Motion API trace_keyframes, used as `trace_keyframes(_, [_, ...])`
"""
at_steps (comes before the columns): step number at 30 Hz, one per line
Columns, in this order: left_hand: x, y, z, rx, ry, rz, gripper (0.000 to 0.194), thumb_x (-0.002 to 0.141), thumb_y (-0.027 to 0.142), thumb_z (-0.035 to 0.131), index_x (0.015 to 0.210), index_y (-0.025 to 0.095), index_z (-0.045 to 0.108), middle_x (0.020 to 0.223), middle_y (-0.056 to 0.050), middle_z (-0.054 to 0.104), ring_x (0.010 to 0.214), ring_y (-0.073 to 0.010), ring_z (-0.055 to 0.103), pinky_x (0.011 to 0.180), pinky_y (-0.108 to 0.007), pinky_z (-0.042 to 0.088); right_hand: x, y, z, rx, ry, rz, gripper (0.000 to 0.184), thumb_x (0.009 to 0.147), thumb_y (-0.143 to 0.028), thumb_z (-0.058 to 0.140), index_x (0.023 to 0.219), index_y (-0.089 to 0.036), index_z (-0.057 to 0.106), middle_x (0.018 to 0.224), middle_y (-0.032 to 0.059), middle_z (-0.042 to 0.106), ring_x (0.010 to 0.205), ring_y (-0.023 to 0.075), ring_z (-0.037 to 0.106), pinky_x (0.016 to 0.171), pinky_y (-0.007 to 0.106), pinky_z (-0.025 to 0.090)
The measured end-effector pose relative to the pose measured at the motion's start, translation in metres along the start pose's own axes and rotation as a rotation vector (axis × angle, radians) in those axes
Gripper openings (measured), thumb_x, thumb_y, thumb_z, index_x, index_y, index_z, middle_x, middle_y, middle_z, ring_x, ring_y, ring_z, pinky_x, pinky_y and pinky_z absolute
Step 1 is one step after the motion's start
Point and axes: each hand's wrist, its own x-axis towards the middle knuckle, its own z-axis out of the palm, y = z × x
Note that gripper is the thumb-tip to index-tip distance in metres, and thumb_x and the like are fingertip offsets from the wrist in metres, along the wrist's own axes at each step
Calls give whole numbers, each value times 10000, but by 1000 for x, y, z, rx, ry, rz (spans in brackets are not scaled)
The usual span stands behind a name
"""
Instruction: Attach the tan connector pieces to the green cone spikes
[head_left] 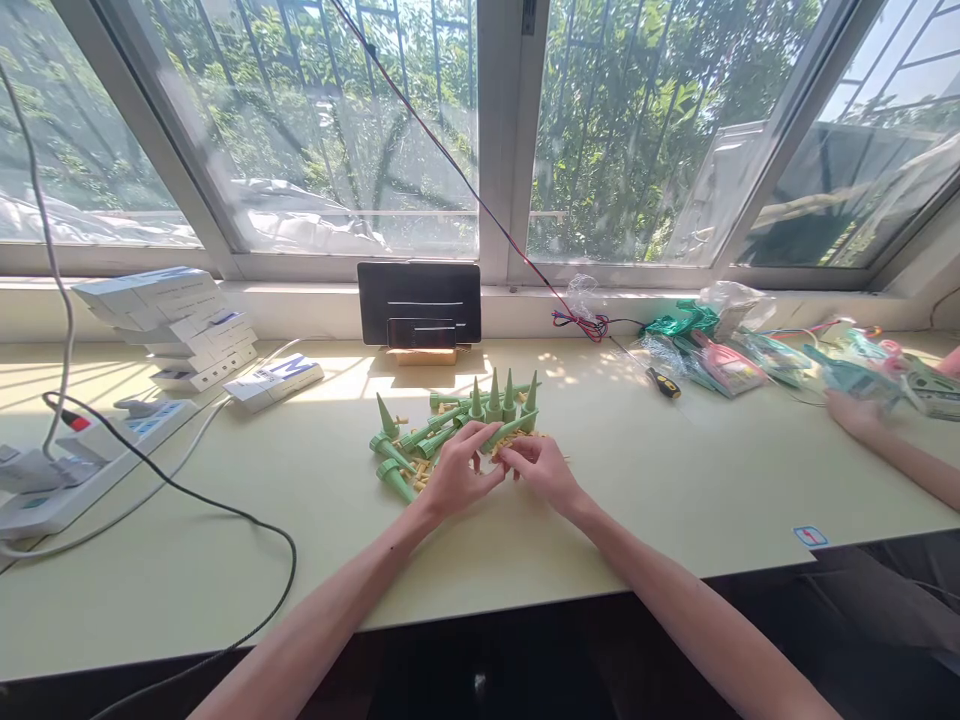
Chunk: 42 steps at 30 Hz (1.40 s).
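Observation:
My left hand is closed around a green plastic watering spike, whose tapered tip points to the right. Close beside it, my right hand has its fingers pinched together near the spike's wide end. Whatever those fingertips hold is too small and partly hidden to make out. Several green spikes stand upright just behind my hands, among them one upright spike. Others lie on their sides to the left, such as a lying spike. Small yellow pegs are scattered between and under them.
A tablet and phone stand is at the back. White boxes and a power strip with cables occupy the left. Rightward are a screwdriver, bagged parts and another person's hand. The table's front edge runs below my forearms.

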Motion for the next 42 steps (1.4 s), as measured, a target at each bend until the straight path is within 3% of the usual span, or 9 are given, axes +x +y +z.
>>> trace_keyframes(7, [0,1,-1,5,-2,8,483,776,158,623,1257,204,612,1052,-61,644,805,-140,631,538,-211,542,-2,2,2,-204,84,-153,252,862,-313,599,698,-166,721,667,46,685,623,176,605,574,279,467])
trace_keyframes(18, [1,2,0,9,4,17,438,820,223,662,1255,209,614,1041,-62,645,747,-128,638,546,-221,550,2,-5,-1,172,-51,97,328,840,-453,627,748,-165,754,750,75,717,681,174,624,586,278,473])
trace_keyframes(23, [0,0,1,-3,-1,15,458,812,226,679,1266,212,613,1038,-61,643,765,-134,638,557,-224,553,1,-7,-3,235,-72,164,342,827,-471,650,748,-155,755,769,83,722,707,168,634,589,264,457])
trace_keyframes(31, [0,1,0,1,5,2,453,806,203,661,1257,211,614,1036,-58,642,770,-134,638,571,-227,557,0,-2,0,102,-50,58,280,846,-409,637,793,-171,774,777,72,731,692,173,631,577,274,474])
trace_keyframes(38, [0,1,0,13,9,12,481,780,161,632,1258,215,613,1042,-62,647,815,-152,641,560,-222,555,-2,-2,2,-135,75,-106,250,851,-347,614,687,-192,722,662,38,682,605,177,597,553,291,442])
trace_keyframes(42, [0,1,0,14,12,14,469,785,171,636,1252,214,617,1033,-60,648,801,-147,639,559,-221,554,-2,-1,3,-122,65,-97,268,867,-371,599,716,-194,732,680,46,693,620,189,613,560,296,453])
